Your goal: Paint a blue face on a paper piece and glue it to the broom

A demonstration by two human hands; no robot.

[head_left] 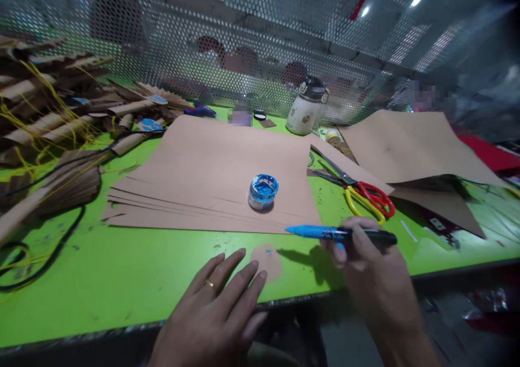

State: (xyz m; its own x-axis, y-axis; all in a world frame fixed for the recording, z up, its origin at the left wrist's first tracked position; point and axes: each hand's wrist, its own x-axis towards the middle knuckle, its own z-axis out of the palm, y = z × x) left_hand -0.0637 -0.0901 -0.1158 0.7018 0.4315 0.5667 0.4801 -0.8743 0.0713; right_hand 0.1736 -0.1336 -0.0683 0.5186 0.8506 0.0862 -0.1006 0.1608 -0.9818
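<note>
My right hand [368, 264] grips a black brush pen [331, 232] whose tip is coated in blue paint. Its tip hangs above the table, to the upper right of a small rounded piece of brown paper [273, 264] with a blue mark on it. The fingers of my left hand [225, 294] are stretched out, with the fingertips resting on that piece's left edge. A gold ring is on one finger. Behind the piece, an open jar of blue paint [263, 192] stands on a stack of large brown paper sheets [211, 155].
Red and yellow handled scissors [361, 191] lie right of the stack. Folded paper bundles with yellow strings [49, 107] crowd the left. A white bottle [306, 107] stands near a perforated metal screen [182, 31]. More brown paper [402, 145] lies at right on the green table [122, 280].
</note>
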